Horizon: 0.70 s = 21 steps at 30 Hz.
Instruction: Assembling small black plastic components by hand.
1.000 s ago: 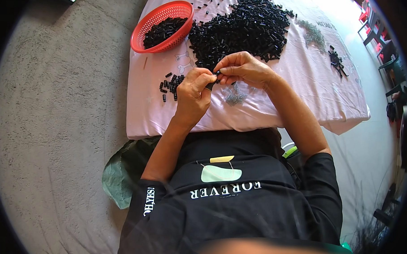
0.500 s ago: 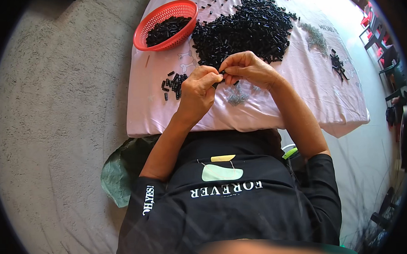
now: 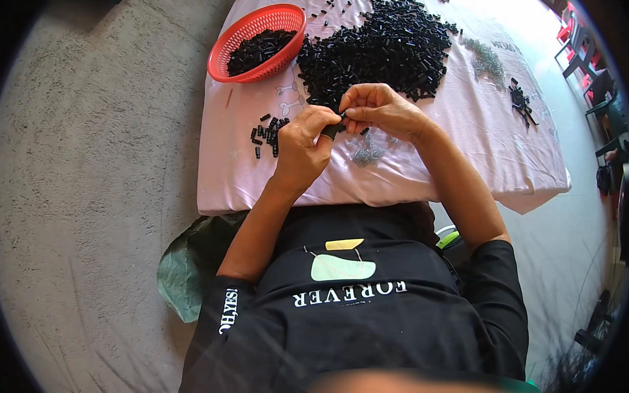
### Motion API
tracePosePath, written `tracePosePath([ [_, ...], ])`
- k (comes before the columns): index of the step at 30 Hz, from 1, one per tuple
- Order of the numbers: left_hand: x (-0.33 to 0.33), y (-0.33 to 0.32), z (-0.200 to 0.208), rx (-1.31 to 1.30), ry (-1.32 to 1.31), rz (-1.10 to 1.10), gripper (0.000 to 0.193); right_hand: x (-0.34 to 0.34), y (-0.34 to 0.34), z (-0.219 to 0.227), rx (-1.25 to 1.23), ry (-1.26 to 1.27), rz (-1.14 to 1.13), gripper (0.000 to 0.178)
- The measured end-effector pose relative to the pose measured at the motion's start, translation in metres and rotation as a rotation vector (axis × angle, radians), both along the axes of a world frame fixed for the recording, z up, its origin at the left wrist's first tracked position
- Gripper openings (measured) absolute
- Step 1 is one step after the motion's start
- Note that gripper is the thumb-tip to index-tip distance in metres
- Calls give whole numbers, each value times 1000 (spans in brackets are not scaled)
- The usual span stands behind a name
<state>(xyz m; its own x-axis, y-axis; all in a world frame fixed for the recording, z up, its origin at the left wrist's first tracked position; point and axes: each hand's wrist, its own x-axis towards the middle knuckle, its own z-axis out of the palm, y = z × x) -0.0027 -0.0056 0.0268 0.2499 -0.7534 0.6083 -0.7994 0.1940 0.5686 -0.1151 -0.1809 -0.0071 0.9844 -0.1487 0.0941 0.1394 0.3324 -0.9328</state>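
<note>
Bench (image 3: pixel 440 180): covered with a pink cloth that is creased along the near edge.

Heap (image 3: pixel 382 50): loose black pieces, spread over the middle of the bench toward its far edge. The hands work close to its near side; a stray knuckle could scatter pieces.

Basket (image 3: pixel 280 64): red, perforated, near the left edge toward the far left corner, part filled with black pieces. A tug on the cloth could tip it.

Right hand (image 3: pixel 381 112): thumb and fingertips pinched together on the held piece.

Left hand (image 3: pixel 305 135): closed on the same piece, fingertips meeting those of the right hand.

Silvery bits: one patch (image 3: pixel 483 62) toward the right edge, a smaller patch (image 3: pixel 366 151) between the right hand and the near edge. They look thin and may tangle; a sleeve or wrist could sweep the nearer patch off the bench.

Small groups of black parts: one (image 3: pixel 263 134) beside the left hand, another (image 3: pixel 520 105) near the right edge. Careless reaching could mix them with the heap.

Held piece (image 3: pixel 338 127): black, above the bench, mostly hidden by fingers. Uneven pinching or misalignment could make it slip and drop.
</note>
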Motion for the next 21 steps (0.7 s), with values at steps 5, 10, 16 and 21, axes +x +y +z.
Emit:
tracePosePath([
  [5,-2,-1,-1,0,55,-11,25,-2,-1,3,13,-4,5,11],
  [10,-2,1,-7,106,320,82,20,-1,0,2,45,-19,0,11],
  [16,-1,6,-4,245,352,92,11,0,-1,-1,37,-30,3,11],
  [21,-3,6,-6,280,341,127,12,0,-1,-2,14,-32,4,11],
])
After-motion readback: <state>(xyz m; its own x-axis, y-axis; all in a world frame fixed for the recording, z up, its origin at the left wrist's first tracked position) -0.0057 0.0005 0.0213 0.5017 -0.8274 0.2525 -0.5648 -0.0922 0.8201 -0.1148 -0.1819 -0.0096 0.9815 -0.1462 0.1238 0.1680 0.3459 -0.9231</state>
